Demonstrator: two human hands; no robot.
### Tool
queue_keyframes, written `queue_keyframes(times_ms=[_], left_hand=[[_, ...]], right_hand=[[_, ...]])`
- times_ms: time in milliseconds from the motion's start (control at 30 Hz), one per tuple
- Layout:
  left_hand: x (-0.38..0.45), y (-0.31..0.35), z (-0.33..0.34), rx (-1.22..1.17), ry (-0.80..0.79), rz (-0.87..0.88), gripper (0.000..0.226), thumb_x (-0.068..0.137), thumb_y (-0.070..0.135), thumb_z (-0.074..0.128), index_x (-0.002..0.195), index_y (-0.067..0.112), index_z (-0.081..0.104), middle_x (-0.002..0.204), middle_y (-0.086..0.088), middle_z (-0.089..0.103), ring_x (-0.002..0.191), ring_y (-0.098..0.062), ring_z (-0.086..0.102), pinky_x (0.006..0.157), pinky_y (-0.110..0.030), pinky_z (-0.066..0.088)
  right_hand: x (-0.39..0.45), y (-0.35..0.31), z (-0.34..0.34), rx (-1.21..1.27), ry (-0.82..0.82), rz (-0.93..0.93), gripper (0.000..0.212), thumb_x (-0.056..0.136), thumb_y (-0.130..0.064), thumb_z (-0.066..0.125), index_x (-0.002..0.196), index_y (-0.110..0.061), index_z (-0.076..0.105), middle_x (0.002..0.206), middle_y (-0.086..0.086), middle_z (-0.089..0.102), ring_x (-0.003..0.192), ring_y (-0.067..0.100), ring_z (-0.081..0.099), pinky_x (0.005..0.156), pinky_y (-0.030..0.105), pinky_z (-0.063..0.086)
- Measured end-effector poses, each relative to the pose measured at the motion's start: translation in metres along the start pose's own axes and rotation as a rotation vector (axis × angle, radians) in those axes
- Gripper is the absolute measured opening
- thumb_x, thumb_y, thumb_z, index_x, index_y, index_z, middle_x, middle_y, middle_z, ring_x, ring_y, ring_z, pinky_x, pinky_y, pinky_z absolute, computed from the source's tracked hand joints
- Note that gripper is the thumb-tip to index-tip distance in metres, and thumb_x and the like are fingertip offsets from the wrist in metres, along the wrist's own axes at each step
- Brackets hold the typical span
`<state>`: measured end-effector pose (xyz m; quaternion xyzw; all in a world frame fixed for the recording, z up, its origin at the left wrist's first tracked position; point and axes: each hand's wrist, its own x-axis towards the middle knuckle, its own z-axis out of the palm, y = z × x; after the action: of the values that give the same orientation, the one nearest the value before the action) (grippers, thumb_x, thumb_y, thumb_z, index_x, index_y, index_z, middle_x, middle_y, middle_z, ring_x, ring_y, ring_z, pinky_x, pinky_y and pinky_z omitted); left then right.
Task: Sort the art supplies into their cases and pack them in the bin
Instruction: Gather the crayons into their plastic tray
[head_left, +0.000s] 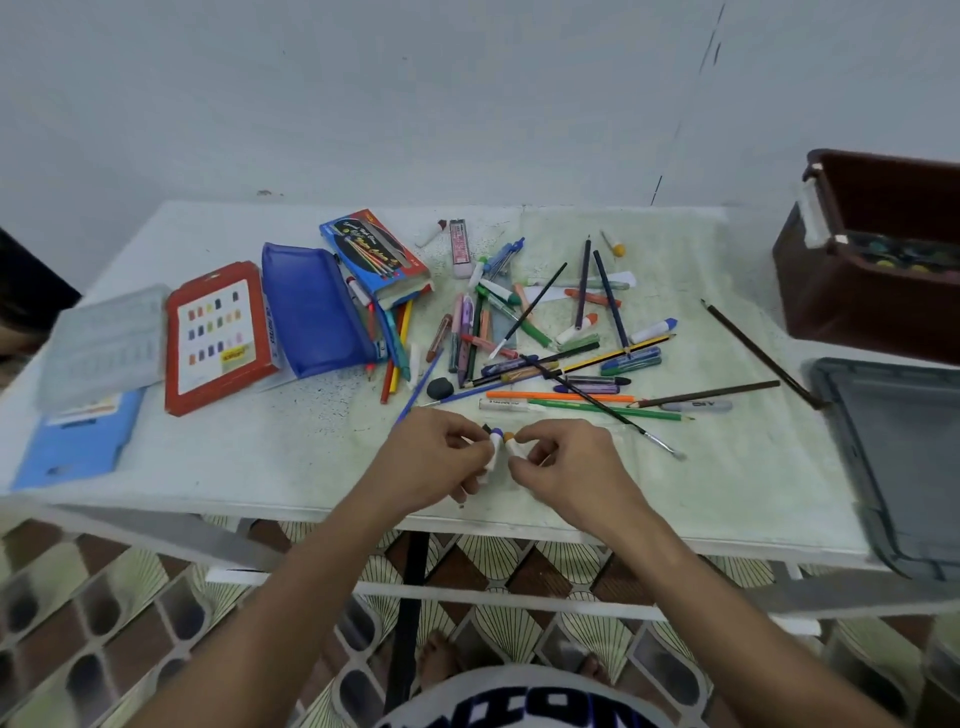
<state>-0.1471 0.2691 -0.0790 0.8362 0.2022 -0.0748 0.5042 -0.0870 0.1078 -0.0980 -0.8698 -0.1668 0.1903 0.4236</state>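
My left hand pinches small white paint tubes, one with a blue cap, near the table's front edge. Beside it my right hand pinches a white tube with an orange cap. Behind them lies a loose heap of pencils, pens, brushes, crayons and more tubes. To the left sit a red paint-tube case, a blue zip pouch and a blue pencil box. A brown bin stands at the far right.
A grey plastic tray and a blue folder lie at the table's left end. A grey bin lid rests at the right front. A dark pencil lies apart near the bin. Wall behind the table.
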Motion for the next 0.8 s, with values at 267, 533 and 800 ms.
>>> queue_keyframes(times_ms=[267, 533, 800], left_hand=[[0.010, -0.006, 0.003, 0.315, 0.002, 0.100, 0.017, 0.088, 0.036, 0.064, 0.098, 0.025, 0.073, 0.068, 0.008, 0.065, 0.057, -0.004, 0.057, 0.052, -0.018, 0.040], [0.009, -0.007, 0.005, 0.404, 0.001, 0.202, 0.023, 0.088, 0.034, 0.066, 0.109, 0.025, 0.067, 0.076, 0.005, 0.063, 0.057, -0.007, 0.055, 0.050, -0.011, 0.042], [0.014, -0.015, 0.004, 0.590, 0.027, 0.368, 0.025, 0.085, 0.039, 0.067, 0.103, 0.022, 0.071, 0.083, 0.005, 0.056, 0.080, -0.011, 0.047, 0.070, -0.029, 0.041]], right_hand=[[0.002, 0.000, 0.008, -0.042, -0.020, -0.016, 0.034, 0.088, -0.031, 0.068, 0.119, -0.015, 0.068, 0.086, 0.002, 0.068, 0.066, 0.010, 0.059, 0.053, 0.010, 0.043], [0.004, 0.006, 0.007, -0.140, -0.088, -0.080, 0.038, 0.089, -0.021, 0.067, 0.127, -0.014, 0.062, 0.090, -0.002, 0.059, 0.068, 0.006, 0.053, 0.056, 0.006, 0.038], [0.007, 0.010, -0.003, -0.205, -0.129, -0.160, 0.040, 0.085, -0.027, 0.072, 0.124, -0.020, 0.065, 0.086, -0.002, 0.055, 0.069, 0.005, 0.051, 0.061, 0.010, 0.035]])
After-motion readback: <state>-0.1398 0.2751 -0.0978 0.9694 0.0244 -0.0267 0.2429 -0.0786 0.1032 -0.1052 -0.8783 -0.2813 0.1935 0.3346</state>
